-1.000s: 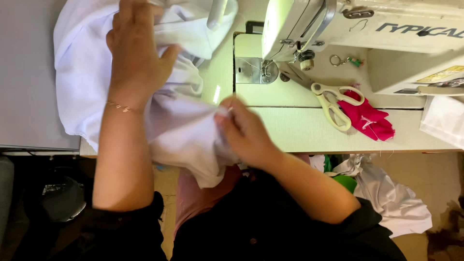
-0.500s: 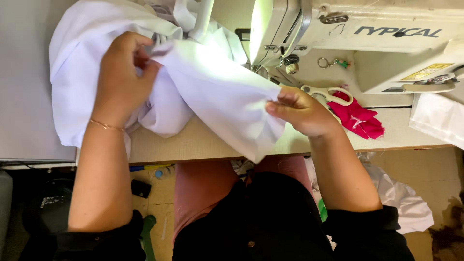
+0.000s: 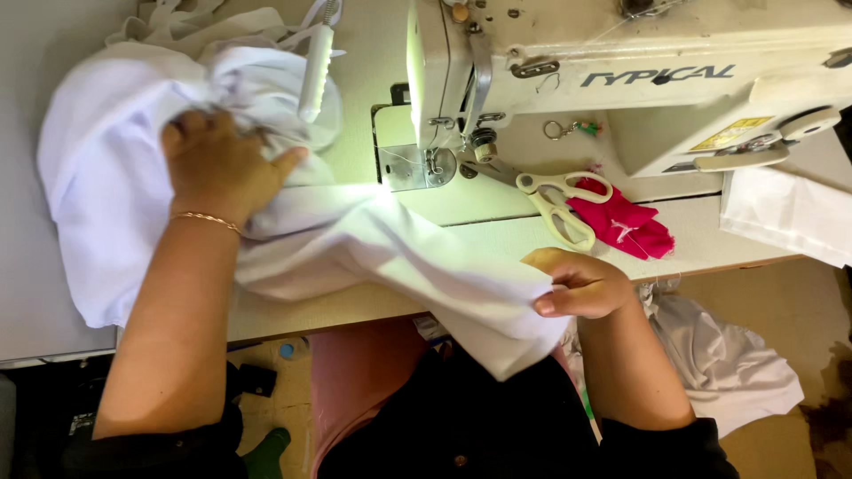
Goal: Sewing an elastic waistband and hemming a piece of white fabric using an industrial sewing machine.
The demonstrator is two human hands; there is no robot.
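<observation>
Your left hand (image 3: pixel 222 168) lies palm-down on the bunched white cloth (image 3: pixel 355 248) at the left of the table, fingers curled into the folds and thumb spread toward the machine, a thin gold bracelet (image 3: pixel 206 219) at the wrist; your right hand (image 3: pixel 581 284) sits at the table's front edge, fingers folded shut with the thumb pinching the cloth's near edge, the forearm coming up from below; the cloth runs taut between both hands, from the heap at the left across the lit plate in front of the needle and down over the edge toward your lap; the table (image 3: pixel 692 239) is pale, with a cream sewing machine (image 3: pixel 621 80) standing at its back; scissors (image 3: pixel 559 200) with cream handles lie just right of the needle, touching a pink scrap (image 3: pixel 626 222); more white fabric (image 3: pixel 785 213) rests at the far right; below the table, crumpled white cloth (image 3: pixel 728 364) lies on a brownish floor (image 3: pixel 772 302).
</observation>
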